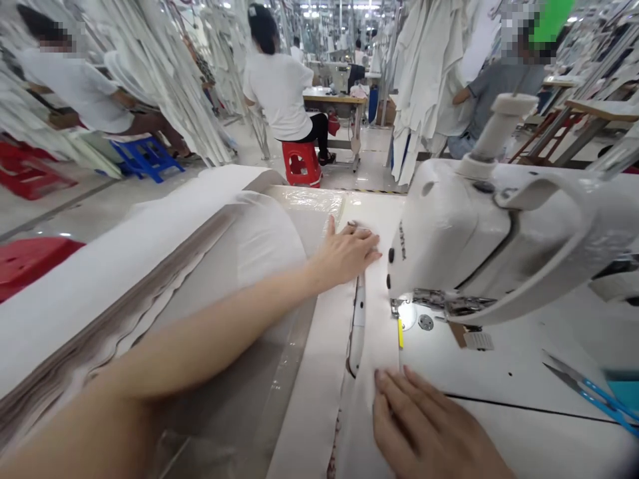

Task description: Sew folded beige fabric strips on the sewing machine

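A long strip of white fabric (pixel 377 332) lies along the left side of a white sewing machine (pixel 444 226), its edge running by the presser foot (pixel 395 307). My left hand (pixel 347 256) reaches across and rests on the far part of the fabric, fingers spread. Close to me, my right hand (pixel 429 422) lies flat with its fingertips on the fabric's right edge. Between the fabric layers shows a slit with a metal plate (pixel 358 313) of the machine bed. A yellow strip (pixel 400 334) sits just in front of the presser foot.
Blue-handled scissors (pixel 594 392) lie at the right on the machine table (pixel 504 379). A thick stack of white cloth (pixel 164 219) fills the left side. Beyond are a person on a red stool (pixel 301 163), other seated people, and hanging white garments (pixel 424 80).
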`<state>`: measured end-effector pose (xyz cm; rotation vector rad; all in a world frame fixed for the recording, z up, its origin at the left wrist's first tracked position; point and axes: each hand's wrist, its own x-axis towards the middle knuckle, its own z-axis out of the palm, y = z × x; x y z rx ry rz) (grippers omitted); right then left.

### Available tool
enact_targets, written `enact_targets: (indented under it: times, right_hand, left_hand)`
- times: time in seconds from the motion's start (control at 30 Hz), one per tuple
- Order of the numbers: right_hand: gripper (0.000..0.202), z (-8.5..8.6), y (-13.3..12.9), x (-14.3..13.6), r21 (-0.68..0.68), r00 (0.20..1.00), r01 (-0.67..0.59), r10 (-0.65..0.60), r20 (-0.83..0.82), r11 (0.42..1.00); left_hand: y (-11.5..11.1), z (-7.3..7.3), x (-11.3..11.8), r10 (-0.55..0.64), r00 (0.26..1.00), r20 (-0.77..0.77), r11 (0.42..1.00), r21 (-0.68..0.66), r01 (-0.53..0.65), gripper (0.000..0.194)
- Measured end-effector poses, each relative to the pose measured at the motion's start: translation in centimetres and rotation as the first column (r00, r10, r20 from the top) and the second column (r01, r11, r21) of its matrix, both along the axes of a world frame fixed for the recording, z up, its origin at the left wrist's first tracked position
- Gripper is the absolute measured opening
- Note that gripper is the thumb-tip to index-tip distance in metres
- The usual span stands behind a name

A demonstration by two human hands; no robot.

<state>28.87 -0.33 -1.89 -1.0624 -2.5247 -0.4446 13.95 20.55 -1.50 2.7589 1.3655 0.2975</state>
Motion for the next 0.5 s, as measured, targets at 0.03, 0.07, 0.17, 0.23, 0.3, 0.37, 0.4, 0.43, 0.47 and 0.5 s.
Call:
enact_targets:
  times: [0.03,0.07,0.17,0.23,0.3,0.37,0.4,0.43,0.47,0.5]
  right_hand:
    - [0.034,0.4,0.4,0.0,-0.012,1.000,-0.001,0.001,-0.001,1.000]
    - [0.036,0.6,0.7,0.0,-0.023,1.000,-0.009,0.009,-0.001,1.000]
    - [0.043,0.6,1.4,-0.1,-0.008,0.999,-0.032,0.032,0.013,0.999]
    - [0.045,0.6,1.7,-0.3,0.019,0.998,-0.043,0.042,0.036,0.999]
    - [0.045,0.7,1.3,-0.7,0.052,0.997,-0.055,0.052,0.048,0.997]
    - [0.043,0.7,-0.1,-1.2,0.058,0.994,-0.088,0.084,0.067,0.994]
    - [0.043,0.6,-1.2,-1.3,0.058,0.991,-0.113,0.108,0.080,0.992]
    - [0.042,0.5,-2.5,-1.4,0.046,0.984,-0.151,0.145,0.106,0.988]
    - [0.041,0.3,-3.8,-1.3,0.034,0.973,-0.192,0.186,0.135,0.981]
    - [0.039,0.2,-5.1,-1.1,0.034,0.963,-0.231,0.224,0.153,0.972]
  left_hand:
    - [0.4,0.1,0.2,0.013,1.000,0.001,1.000,-0.007,-0.013,0.028]
    - [0.7,0.2,0.3,0.024,1.000,0.004,1.000,-0.012,-0.024,0.029]
    - [1.3,0.6,0.5,0.045,0.999,0.011,0.998,-0.033,-0.044,0.030]
    - [1.1,0.9,0.3,0.046,0.999,0.011,0.998,-0.050,-0.045,0.030]
    - [0.0,1.3,-0.2,0.037,0.999,0.010,0.997,-0.064,-0.036,0.029]
    - [-2.2,1.7,-1.5,-0.007,1.000,0.008,0.997,-0.081,0.008,0.030]
    - [-3.7,1.9,-2.4,-0.048,0.999,0.008,0.995,-0.092,0.048,0.030]
    - [-5.4,2.0,-3.6,-0.099,0.995,0.006,0.989,-0.105,0.100,0.030]
    - [-7.2,2.1,-5.1,-0.156,0.988,0.012,0.980,-0.120,0.156,0.030]
    - [-9.1,2.1,-6.7,-0.206,0.978,0.020,0.969,-0.133,0.206,0.031]
